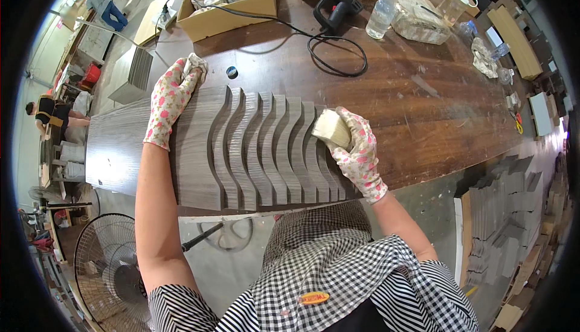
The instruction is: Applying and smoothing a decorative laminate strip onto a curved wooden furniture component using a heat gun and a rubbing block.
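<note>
Both my hands wear white gloves with a pink floral print. A row of several grey wood-grain boards with wavy edges lies overlapped on the brown table in front of me. My left hand is at the far left of the row, its fingers closed on a crumpled whitish cloth. On the right end of the row, my right hand grips a cream-coloured block, perhaps a sponge or folded cloth, against the last wavy boards. A small dark round cap or roll lies beyond the boards.
A flat grey board extends left. Farther back are a cardboard box of wrapped items, a black heat gun with its cord, a clear bottle and a wrapped block. A fan stands lower left; stacked boards are at right.
</note>
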### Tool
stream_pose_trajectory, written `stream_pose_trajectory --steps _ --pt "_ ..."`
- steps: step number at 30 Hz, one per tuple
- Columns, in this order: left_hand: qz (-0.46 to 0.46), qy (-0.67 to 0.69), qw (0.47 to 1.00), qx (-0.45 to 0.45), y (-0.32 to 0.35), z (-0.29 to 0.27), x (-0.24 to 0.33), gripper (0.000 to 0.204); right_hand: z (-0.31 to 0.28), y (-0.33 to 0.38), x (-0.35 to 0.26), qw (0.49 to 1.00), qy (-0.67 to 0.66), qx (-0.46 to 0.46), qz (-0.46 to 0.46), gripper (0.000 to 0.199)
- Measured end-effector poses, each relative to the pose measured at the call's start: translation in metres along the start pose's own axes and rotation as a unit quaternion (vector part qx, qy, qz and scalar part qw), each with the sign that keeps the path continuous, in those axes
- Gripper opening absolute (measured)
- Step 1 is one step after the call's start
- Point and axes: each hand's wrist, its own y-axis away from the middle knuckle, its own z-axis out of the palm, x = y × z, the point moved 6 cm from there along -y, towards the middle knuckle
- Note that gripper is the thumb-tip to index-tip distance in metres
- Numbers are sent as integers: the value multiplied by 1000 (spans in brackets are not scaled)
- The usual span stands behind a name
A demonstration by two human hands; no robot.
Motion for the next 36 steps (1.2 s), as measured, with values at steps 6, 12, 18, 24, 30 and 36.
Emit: stream_pose_trajectory --steps 6,12,18,24,30,36 --pt "-7 1 1000 -17 -3 6 10 54 -6 23 -4 978 -110 -164 64 58" --pt "-9 67 998 -10 -9 6 -38 56 -78 63 37 907 -243 -228 258 67" --pt "-30 80 995 -55 0 2 3 54 -85 30 90 978 -22 -13 205 63" --pt "-59 63 996 -24 -3 -1 -14 55 -67 31 93 989 78 -23 122 58" --pt "-69 124 989 -34 2 -2 -15 53 -80 53 83 970 17 -147 194 62" --pt "-55 128 990 -37 -2 4 -5 51 -67 16 102 978 135 28 157 59"
